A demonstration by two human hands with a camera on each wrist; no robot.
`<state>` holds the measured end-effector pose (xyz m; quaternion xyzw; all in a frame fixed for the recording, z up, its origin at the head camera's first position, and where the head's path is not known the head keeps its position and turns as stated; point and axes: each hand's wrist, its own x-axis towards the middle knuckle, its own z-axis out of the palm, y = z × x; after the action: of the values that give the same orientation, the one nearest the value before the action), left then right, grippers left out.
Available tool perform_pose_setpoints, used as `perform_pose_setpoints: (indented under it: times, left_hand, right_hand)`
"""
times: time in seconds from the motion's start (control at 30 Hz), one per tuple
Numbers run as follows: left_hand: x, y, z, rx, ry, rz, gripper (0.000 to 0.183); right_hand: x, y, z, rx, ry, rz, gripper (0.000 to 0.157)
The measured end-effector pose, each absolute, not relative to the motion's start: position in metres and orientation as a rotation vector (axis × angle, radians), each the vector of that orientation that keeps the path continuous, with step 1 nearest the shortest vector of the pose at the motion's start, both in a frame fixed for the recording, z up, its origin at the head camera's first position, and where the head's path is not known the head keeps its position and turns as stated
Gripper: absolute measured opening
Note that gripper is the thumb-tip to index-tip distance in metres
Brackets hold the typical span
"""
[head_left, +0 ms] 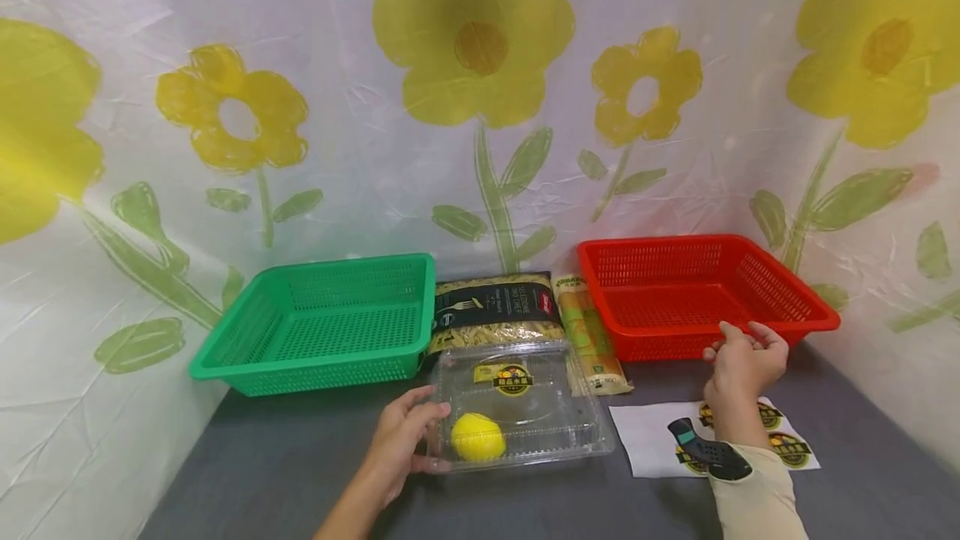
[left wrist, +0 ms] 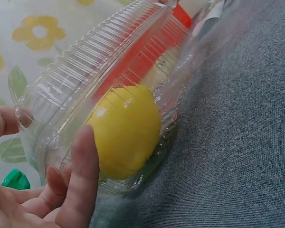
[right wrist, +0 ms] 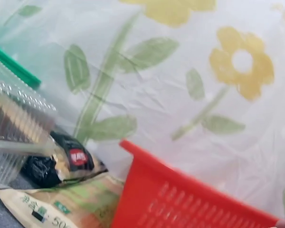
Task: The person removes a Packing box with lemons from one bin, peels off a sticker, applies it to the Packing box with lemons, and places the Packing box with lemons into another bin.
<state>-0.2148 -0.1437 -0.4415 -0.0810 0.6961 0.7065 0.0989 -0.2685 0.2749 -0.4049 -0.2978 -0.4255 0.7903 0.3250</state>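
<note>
A clear plastic fruit box with a round black-and-gold sticker on its lid lies in the middle. Inside it, at the near left corner, sits a yellow lemon, seen close through the ribbed wall in the left wrist view. My left hand grips the box by its left side, thumb and fingers against the plastic. Near the front rim of the red basket, my right hand is raised with loosely bent fingers and no visible object. Below the right forearm lies a white sticker sheet, partly covered by it.
A green basket stands at the back left. Between the baskets lie a pasta bag and a long noodle packet, right behind the box. A flowered curtain hangs behind the dark grey table.
</note>
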Motion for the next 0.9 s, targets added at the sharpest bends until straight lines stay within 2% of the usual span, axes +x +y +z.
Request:
perform_pose_setpoints:
  times: [0.13,0.37,0.57,0.9]
  left_hand:
    - [-0.217,-0.142,-0.439,-0.183,2.021,2.143,0.069]
    - [-0.215,-0.137,-0.433,-0.164,1.986,2.187,0.069]
    - [-0.213,-0.130,-0.407,-0.108,1.955,2.239,0.068]
    - [-0.235,-0.104,-0.366,0.038,1.981,2.239,0.068]
  right_hand:
    - [-0.269,0.285,-0.415,-0.857,-0.957,2.194,0.038]
    - [-0.272,0.289,-0.423,-0.775,-0.860,2.338,0.043]
    - [-0.270,0.289,-0.422,-0.708,-0.814,2.383,0.036]
    - [-0.271,0.288,-0.423,-0.669,-0.806,2.400,0.040]
